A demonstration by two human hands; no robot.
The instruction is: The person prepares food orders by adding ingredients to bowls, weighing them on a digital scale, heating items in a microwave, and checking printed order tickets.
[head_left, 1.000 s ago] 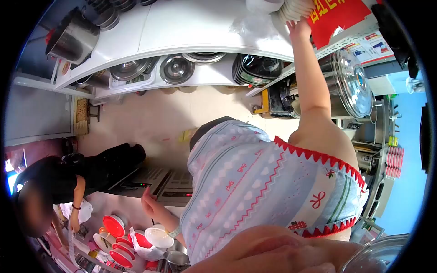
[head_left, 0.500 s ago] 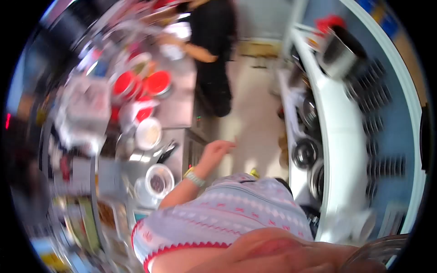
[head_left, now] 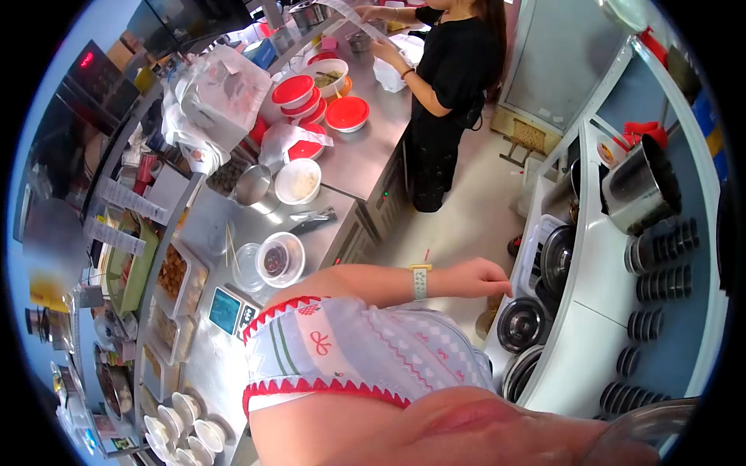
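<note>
My left hand [head_left: 478,278], with a pale watch [head_left: 420,281] on its wrist, is stretched out to the right over the floor beside the shelf. Its fingers are loosely extended and nothing shows in them. Below it in the view, a round metal lid [head_left: 521,325] lies on the lower shelf, apart from the hand. My right hand is outside the view. The forearm passes near a white bowl with dark contents [head_left: 280,260] on the steel counter [head_left: 353,159]. I wear a pale patterned apron [head_left: 388,342] with red edging.
A co-worker in black [head_left: 458,70] stands at the counter's far end, holding a paper strip. Red-lidded bowls [head_left: 347,113], a bagged box [head_left: 221,97] and a scale [head_left: 233,311] stand on the counter. A tall metal pot [head_left: 641,186] is on the white shelf [head_left: 587,318] at the right.
The view has swung round, bringing the counter into sight. My right hand, earlier at the stacked plates on the shelf, has left the view. My left arm now reaches further towards the shelf side.
</note>
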